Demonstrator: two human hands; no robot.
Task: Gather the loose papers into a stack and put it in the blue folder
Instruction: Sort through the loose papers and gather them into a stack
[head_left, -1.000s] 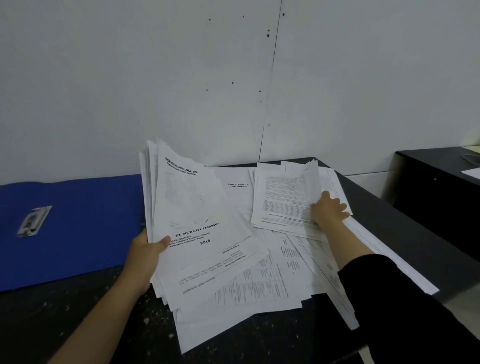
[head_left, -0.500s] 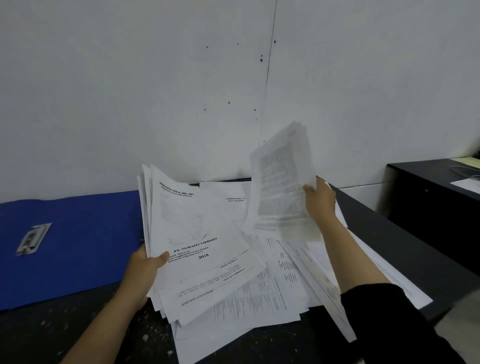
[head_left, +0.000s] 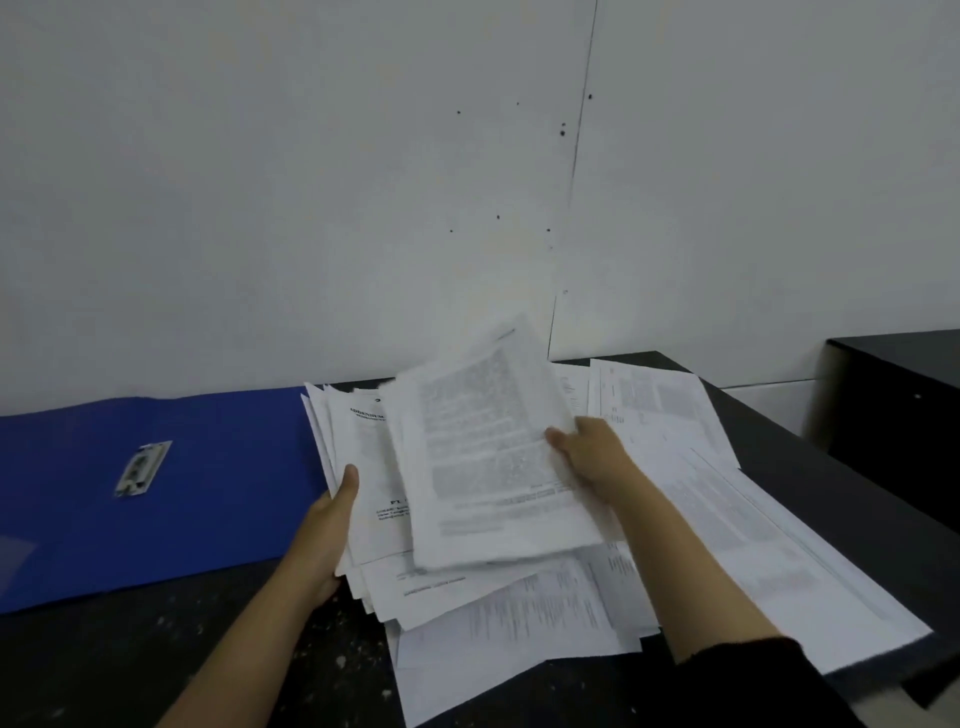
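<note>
My left hand (head_left: 327, 525) grips the left edge of a thick stack of white printed papers (head_left: 369, 457), thumb on top. My right hand (head_left: 592, 457) holds a smaller bundle of printed sheets (head_left: 493, 452) by its right edge, and this bundle lies tilted over the stack in my left hand. More loose papers (head_left: 727, 519) lie spread over the dark desk (head_left: 156, 649) under and to the right of both hands. The blue folder (head_left: 208, 493) lies open and flat at the left, against the wall, with its metal clip (head_left: 143, 467) showing.
A white wall rises right behind the desk. A second dark desk (head_left: 904, 395) stands at the far right, across a gap. Some loose sheets overhang the desk's right edge (head_left: 883, 639). The desk surface in front of the folder is speckled with white flecks.
My right hand lifted a bundle of sheets from the right of the desk and carried it left onto the stack in my left hand. The left hand kept its grip.
</note>
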